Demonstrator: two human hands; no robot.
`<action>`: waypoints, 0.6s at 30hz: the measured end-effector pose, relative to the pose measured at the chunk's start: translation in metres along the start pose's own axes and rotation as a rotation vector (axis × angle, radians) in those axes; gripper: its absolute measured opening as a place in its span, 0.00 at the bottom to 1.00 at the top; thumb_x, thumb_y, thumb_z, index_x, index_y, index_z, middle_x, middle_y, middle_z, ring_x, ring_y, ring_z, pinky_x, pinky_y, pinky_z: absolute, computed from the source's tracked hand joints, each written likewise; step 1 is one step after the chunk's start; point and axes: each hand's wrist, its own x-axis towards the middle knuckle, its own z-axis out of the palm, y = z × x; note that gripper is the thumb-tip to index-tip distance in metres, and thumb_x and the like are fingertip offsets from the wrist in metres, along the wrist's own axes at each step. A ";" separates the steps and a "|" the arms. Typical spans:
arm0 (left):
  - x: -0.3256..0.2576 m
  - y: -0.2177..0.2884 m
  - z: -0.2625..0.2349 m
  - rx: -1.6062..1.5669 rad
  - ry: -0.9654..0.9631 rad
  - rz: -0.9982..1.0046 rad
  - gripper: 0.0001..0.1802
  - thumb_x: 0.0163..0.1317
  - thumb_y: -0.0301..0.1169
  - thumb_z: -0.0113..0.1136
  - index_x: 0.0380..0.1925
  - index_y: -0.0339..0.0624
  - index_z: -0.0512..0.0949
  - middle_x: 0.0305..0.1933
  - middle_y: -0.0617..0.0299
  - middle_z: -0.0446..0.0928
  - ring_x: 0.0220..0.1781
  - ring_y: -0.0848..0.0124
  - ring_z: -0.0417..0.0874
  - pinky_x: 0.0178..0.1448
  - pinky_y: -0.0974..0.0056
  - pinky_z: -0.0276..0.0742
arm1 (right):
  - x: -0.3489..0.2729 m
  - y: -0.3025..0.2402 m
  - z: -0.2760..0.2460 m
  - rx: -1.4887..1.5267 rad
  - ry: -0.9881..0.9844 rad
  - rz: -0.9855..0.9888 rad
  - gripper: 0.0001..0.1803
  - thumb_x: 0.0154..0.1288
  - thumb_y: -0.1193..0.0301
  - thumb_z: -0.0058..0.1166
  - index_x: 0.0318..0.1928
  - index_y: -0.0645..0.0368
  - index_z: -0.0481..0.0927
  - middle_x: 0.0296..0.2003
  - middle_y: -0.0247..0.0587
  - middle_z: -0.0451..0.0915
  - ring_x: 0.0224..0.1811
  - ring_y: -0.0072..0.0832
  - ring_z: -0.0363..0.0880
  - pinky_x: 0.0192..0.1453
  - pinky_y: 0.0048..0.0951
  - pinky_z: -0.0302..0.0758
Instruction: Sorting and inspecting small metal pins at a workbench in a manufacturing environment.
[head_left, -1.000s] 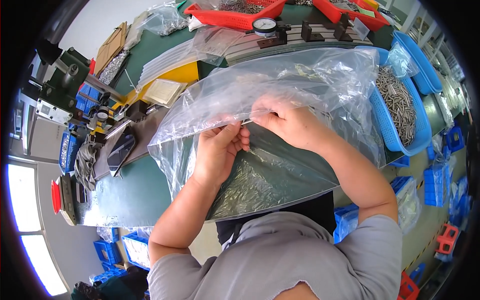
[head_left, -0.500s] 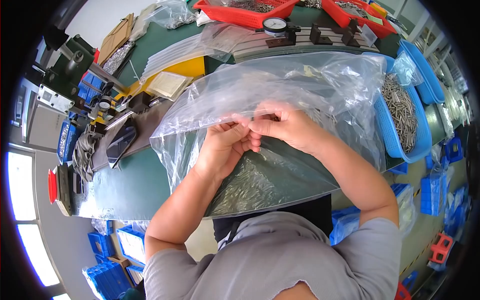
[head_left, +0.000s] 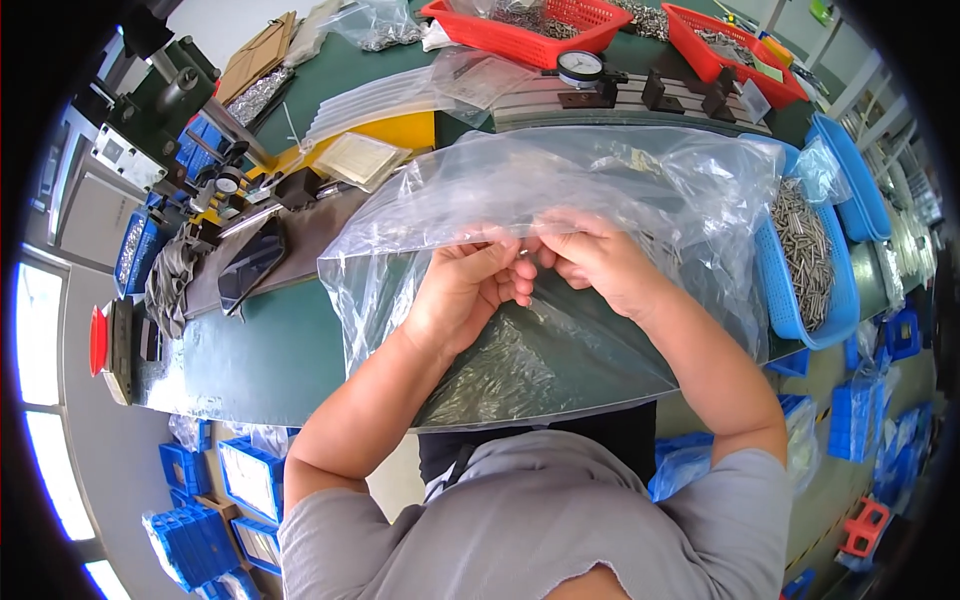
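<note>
A large clear plastic bag (head_left: 400, 215) is spread over the green table in front of me. Its film covers the far parts of both hands. My left hand (head_left: 465, 285) is closed, thumb and index finger pinched together at the bag's near fold. A tiny shiny piece (head_left: 524, 254) shows at those fingertips, too small to name. Close beside it, my right hand (head_left: 600, 265) has its fingers curled and pressed together; whatever they hold is hidden. Through the film, small metal parts show dimly right of my right hand.
At the right stands a blue basket (head_left: 812, 270) of metal pins. Red baskets (head_left: 540, 38) of metal parts and a dial gauge (head_left: 580, 68) are at the back. A phone (head_left: 252, 265) and a measuring stand (head_left: 215, 115) are to the left.
My right hand has drawn slightly to the right, away from the left fingertips, and the tiny shiny piece now shows between them. The whole view has shifted a little.
</note>
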 end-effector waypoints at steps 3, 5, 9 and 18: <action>0.001 -0.001 -0.004 0.007 0.035 0.015 0.08 0.64 0.28 0.52 0.33 0.34 0.76 0.29 0.56 0.78 0.27 0.70 0.78 0.33 0.67 0.76 | 0.000 -0.002 0.004 -0.012 0.016 -0.018 0.11 0.65 0.63 0.51 0.36 0.58 0.76 0.30 0.31 0.76 0.27 0.11 0.68 0.24 0.14 0.56; 0.002 -0.004 -0.004 0.035 0.066 0.033 0.07 0.64 0.28 0.52 0.33 0.34 0.76 0.28 0.56 0.78 0.27 0.70 0.78 0.33 0.66 0.76 | 0.002 -0.003 0.009 -0.100 -0.087 -0.193 0.10 0.64 0.66 0.52 0.36 0.61 0.76 0.29 0.33 0.77 0.33 0.21 0.76 0.37 0.24 0.71; 0.001 -0.005 -0.001 0.099 0.129 0.063 0.05 0.62 0.26 0.53 0.33 0.35 0.76 0.28 0.56 0.78 0.27 0.70 0.78 0.33 0.66 0.76 | 0.008 0.013 0.003 -0.188 -0.051 -0.260 0.12 0.63 0.64 0.53 0.36 0.61 0.76 0.29 0.34 0.77 0.33 0.21 0.76 0.38 0.25 0.72; -0.002 -0.001 -0.002 0.090 0.269 0.272 0.03 0.60 0.25 0.54 0.31 0.37 0.74 0.27 0.57 0.77 0.27 0.70 0.78 0.33 0.67 0.76 | 0.010 -0.006 -0.001 0.469 0.118 0.000 0.09 0.60 0.66 0.50 0.38 0.58 0.73 0.26 0.29 0.71 0.24 0.19 0.65 0.21 0.18 0.58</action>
